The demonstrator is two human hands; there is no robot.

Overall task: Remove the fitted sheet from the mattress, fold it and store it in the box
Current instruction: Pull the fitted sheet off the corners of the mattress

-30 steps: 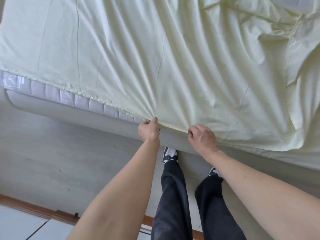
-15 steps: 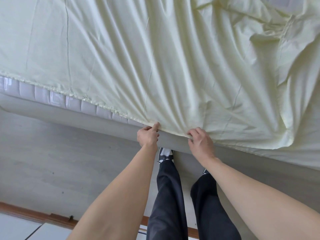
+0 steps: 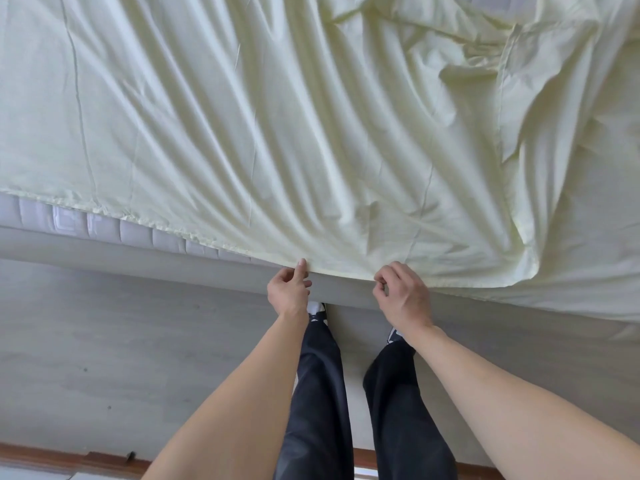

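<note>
The pale yellow fitted sheet [image 3: 311, 133] is lying rumpled across the mattress [image 3: 86, 225], filling the upper frame — its hem is hanging over the near edge at centre. The left hand [image 3: 289, 292] is pinching that hem with curled fingers. The right hand [image 3: 403, 296], fingers curled too, is touching the hem — whether it grips cloth, I cannot tell.
</note>
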